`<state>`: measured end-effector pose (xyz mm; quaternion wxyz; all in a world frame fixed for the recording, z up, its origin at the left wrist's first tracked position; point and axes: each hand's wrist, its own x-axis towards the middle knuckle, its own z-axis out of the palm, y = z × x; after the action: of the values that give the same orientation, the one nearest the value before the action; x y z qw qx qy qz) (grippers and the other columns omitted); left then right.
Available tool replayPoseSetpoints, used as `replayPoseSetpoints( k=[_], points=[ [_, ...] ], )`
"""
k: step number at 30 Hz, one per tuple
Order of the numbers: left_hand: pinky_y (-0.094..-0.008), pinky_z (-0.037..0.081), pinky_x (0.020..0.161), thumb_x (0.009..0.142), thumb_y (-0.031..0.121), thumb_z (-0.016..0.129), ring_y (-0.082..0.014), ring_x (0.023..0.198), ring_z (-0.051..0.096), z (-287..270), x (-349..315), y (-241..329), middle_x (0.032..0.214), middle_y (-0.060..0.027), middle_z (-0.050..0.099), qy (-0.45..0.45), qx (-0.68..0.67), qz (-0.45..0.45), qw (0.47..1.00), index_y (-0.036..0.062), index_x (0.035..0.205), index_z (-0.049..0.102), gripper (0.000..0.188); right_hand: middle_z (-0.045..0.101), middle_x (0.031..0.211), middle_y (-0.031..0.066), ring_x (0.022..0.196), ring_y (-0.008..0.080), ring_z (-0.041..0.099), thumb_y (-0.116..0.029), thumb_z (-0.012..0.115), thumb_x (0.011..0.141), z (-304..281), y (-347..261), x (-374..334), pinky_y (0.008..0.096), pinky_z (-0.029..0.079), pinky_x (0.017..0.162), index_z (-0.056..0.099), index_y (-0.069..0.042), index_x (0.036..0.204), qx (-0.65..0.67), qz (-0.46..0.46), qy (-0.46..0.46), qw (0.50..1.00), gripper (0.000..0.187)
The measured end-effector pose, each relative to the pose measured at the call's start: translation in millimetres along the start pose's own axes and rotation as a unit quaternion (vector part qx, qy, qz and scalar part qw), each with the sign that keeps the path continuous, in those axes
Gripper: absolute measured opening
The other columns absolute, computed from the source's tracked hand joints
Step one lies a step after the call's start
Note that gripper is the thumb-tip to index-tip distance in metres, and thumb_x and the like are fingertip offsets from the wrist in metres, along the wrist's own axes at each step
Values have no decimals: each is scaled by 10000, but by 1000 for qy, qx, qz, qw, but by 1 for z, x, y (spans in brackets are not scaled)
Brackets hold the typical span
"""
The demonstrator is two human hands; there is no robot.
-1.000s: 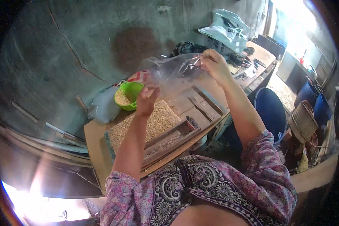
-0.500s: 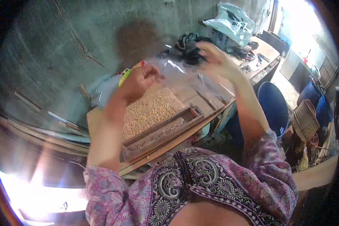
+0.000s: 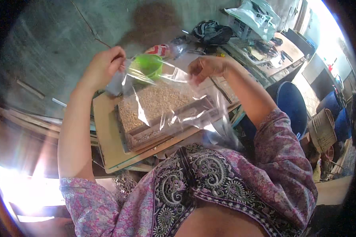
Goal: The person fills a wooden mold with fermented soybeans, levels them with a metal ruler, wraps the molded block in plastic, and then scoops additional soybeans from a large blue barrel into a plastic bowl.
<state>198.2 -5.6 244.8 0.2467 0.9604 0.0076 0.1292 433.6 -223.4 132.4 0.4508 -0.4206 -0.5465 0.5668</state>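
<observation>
A clear plastic bag [image 3: 168, 114] hangs between my two hands, its shiny sheet draping toward my body. My left hand [image 3: 106, 65] pinches one upper corner at the left. My right hand [image 3: 209, 68] grips the other upper part, fingers closed. Through the film I see a shallow wooden tray [image 3: 146, 136] on the table, with a layer of small tan grains [image 3: 154, 98]. A bright green bowl [image 3: 148, 66] sits at the tray's far side, partly behind the film.
A red-and-white packet [image 3: 159, 50] lies beyond the bowl. Behind it are a black plastic bag [image 3: 212, 32] and a pale sack [image 3: 255, 17] over a crate. Tools lie on a bench [image 3: 290, 45] at the right. A large blue barrel [image 3: 292, 103] stands beside my right arm.
My left hand has moved left and up, my right hand down and left. The clear bag is now stretched between them, over the tray. The green bowl has come into view.
</observation>
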Motion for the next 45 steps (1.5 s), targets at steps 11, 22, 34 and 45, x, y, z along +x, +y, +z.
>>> replayPoseSetpoints(
  k=[11,22,34,45],
  points=[
    [-373,448,567,702,99,674,-264,647,565,32,-71,-41,735,-71,575,226,355,308,853,88,906,529,250,536,796,38,772,200,547,-151,560,710,79,7,-54,340,465,643,590,-99,891,-780,-188,352,482,191],
    [-378,444,620,611,28,619,-258,694,526,156,-164,-119,757,-72,519,101,263,183,942,94,771,546,188,522,934,46,844,226,509,-156,558,681,140,180,-44,321,439,743,588,-100,937,-662,-83,345,660,264],
    [-393,442,841,696,29,584,-267,1008,547,180,-201,-143,1044,-65,592,68,249,63,964,107,874,604,195,420,1254,94,1161,314,384,-98,603,651,98,185,-61,447,346,915,467,-77,1187,-615,87,434,653,554],
    [-397,375,951,758,18,446,-222,1181,431,183,-231,-126,1246,-65,488,-40,243,-79,966,99,1179,511,434,293,1390,11,1261,254,294,-61,507,742,62,177,-71,454,302,963,357,-138,1306,-650,251,297,653,589]
  ],
)
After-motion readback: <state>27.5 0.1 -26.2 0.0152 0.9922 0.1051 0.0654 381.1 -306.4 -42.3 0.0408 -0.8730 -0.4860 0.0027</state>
